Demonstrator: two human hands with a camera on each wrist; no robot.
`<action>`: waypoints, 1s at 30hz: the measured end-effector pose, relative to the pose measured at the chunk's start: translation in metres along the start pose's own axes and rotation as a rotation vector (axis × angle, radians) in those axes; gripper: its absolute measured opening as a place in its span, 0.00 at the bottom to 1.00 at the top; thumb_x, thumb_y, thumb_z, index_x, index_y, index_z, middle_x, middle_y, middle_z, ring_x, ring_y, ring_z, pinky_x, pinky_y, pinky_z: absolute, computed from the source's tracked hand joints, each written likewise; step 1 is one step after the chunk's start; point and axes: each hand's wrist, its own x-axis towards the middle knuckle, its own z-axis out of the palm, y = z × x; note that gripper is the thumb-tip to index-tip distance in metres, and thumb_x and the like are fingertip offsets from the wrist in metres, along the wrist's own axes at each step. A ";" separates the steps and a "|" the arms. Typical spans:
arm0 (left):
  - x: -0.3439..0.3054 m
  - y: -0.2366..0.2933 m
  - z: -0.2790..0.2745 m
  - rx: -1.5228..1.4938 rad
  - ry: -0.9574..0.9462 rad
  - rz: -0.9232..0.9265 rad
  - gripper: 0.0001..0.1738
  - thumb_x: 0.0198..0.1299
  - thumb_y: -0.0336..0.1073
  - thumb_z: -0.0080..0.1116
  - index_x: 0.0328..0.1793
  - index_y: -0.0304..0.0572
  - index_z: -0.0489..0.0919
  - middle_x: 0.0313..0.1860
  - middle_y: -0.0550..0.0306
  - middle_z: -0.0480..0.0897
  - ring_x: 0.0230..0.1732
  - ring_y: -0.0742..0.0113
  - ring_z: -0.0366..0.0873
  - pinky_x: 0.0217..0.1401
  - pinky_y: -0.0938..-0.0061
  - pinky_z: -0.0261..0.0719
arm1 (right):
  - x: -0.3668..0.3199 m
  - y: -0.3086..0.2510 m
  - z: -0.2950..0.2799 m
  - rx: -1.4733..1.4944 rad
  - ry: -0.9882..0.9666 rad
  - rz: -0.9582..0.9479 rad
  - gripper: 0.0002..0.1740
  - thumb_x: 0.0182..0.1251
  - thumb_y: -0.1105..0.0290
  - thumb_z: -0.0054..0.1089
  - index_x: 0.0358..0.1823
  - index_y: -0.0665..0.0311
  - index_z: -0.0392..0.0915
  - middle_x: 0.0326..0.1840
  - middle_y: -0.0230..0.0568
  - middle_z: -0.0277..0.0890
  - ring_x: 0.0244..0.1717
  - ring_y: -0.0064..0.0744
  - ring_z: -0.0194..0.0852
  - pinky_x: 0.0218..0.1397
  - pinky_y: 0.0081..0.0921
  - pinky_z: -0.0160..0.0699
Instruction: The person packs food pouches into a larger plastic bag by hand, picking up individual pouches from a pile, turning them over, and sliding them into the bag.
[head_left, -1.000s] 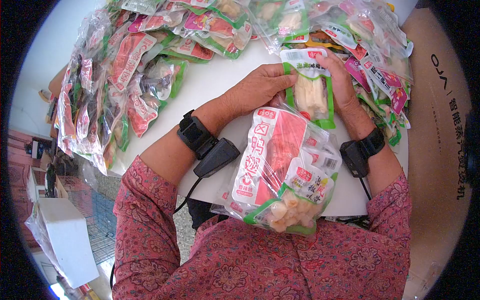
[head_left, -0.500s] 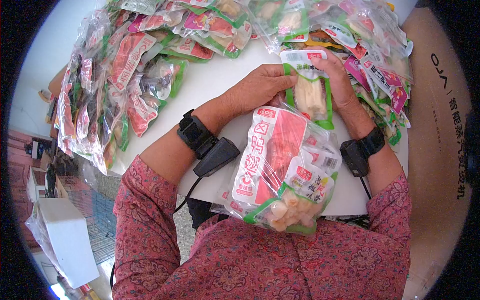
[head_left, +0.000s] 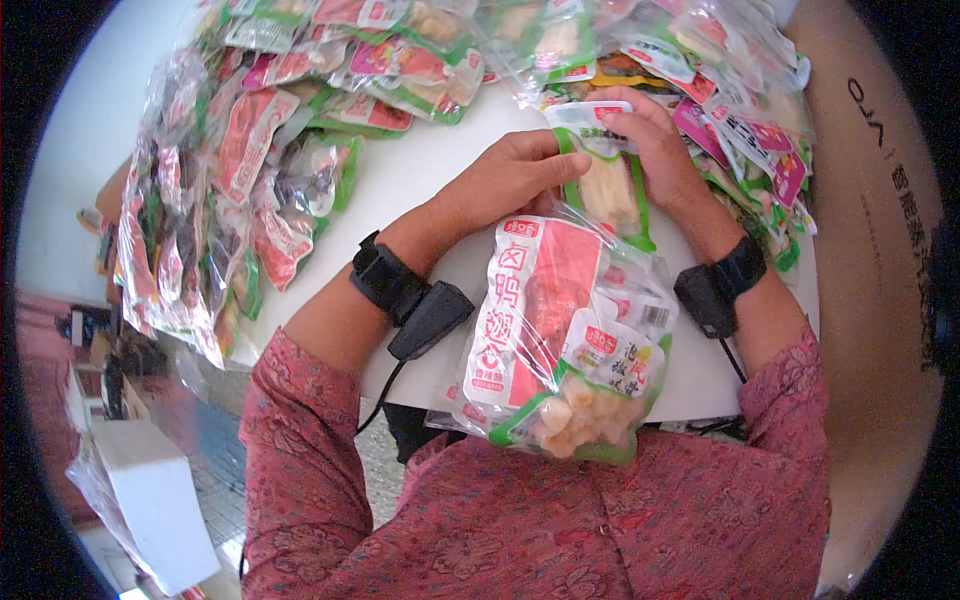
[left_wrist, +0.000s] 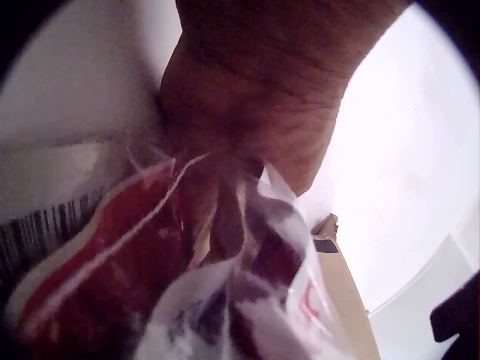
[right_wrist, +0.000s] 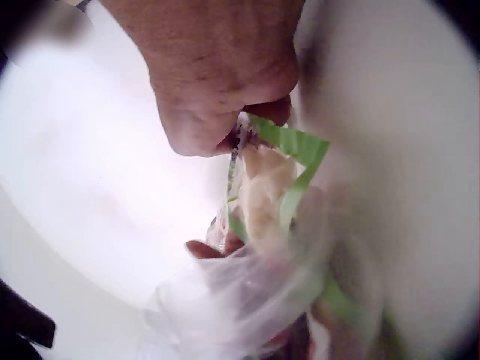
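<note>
Holding the green-edged pouch [head_left: 607,190] just past the top of the stuffed clear plastic bag [head_left: 642,270], the right hand [head_left: 655,140] pinches its upper end while the left hand [head_left: 510,175] pinches one edge; can't tell if that one's got the bag too. If the bag's mouth flops over, I'd guess the pouch snags, and with a braised duck-wing packet [head_left: 545,310] crowding things, it could split.

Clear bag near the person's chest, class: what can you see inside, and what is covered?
Inside the clear bag, a red packet and, overlapping its lower right, a green-edged packet of pale pieces. A barcode shows beside them; most of what carries it is covered.
</note>
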 end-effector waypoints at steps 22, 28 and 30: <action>-0.021 0.066 0.013 1.034 0.218 0.648 0.08 0.58 0.33 0.50 0.34 0.34 0.74 0.30 0.51 0.74 0.32 0.61 0.71 0.36 0.73 0.68 | 0.013 -0.046 -0.007 -0.336 0.241 -0.468 0.12 0.56 0.74 0.42 0.42 0.64 0.70 0.31 0.44 0.74 0.33 0.32 0.73 0.39 0.27 0.71; -0.031 0.068 0.003 1.160 0.134 0.465 0.06 0.56 0.31 0.50 0.34 0.35 0.73 0.29 0.53 0.69 0.30 0.63 0.69 0.34 0.75 0.68 | 0.016 -0.030 -0.007 -0.394 0.354 -0.541 0.13 0.57 0.75 0.42 0.43 0.65 0.71 0.36 0.43 0.74 0.37 0.30 0.73 0.43 0.25 0.71; -0.033 0.070 0.001 1.184 0.100 0.464 0.06 0.55 0.30 0.50 0.34 0.35 0.73 0.28 0.54 0.68 0.29 0.64 0.68 0.33 0.77 0.68 | 0.016 -0.026 -0.007 -0.407 0.510 -0.594 0.12 0.59 0.74 0.44 0.43 0.65 0.71 0.37 0.42 0.74 0.39 0.30 0.73 0.44 0.25 0.71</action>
